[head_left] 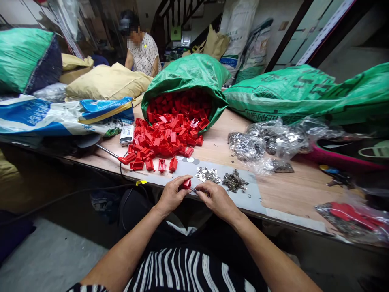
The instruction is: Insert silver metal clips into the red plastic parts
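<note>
Left hand (pixel 172 194) gripping a small red plastic piece (pixel 186 183), right hand (pixel 214 198) pinching a thin metal part (pixel 194 190) against it, red pieces pile (pixel 165 140) lying far left.

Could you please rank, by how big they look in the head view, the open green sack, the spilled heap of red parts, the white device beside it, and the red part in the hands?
1. Green sack
2. Heap of red parts
3. White device
4. Red part, held in the left hand, though it lies nearest the camera.
</note>
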### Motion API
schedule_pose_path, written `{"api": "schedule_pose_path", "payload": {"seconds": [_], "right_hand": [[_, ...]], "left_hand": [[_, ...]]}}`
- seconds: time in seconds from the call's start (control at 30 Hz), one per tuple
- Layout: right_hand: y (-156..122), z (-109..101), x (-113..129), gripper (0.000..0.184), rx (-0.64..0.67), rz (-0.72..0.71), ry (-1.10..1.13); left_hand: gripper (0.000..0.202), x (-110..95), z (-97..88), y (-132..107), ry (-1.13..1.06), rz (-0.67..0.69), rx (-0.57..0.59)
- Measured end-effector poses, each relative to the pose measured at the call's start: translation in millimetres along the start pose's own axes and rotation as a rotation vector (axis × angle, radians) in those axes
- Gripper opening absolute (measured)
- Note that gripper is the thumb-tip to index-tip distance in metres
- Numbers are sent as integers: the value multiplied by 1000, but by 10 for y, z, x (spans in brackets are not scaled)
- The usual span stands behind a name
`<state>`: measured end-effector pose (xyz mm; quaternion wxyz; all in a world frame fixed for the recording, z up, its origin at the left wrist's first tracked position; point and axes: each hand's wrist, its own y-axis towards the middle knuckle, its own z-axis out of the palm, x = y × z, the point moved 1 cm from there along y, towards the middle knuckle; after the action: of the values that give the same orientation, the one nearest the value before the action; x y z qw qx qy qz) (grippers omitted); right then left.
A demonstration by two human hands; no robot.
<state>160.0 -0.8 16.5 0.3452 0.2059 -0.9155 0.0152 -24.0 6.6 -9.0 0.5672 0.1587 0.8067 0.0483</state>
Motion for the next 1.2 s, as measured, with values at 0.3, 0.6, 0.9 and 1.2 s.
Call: {"api": "schedule_pose_path", "payload": {"seconds": [0.3, 0.6, 0.9, 1.2], "right_hand": [[18, 21, -11, 15, 27, 6, -54], [27, 102, 165, 14, 35, 91, -229], [-17, 68, 94, 15, 26, 45, -67], [-241, -20, 61, 16, 75, 34, 308]], "left_hand": [[37, 12, -44, 45, 66, -38, 71], [33, 19, -47, 71, 82, 2, 84], [32, 5, -22, -36, 4, -29, 1], [22, -234, 12, -278, -663, -322, -179]]}}
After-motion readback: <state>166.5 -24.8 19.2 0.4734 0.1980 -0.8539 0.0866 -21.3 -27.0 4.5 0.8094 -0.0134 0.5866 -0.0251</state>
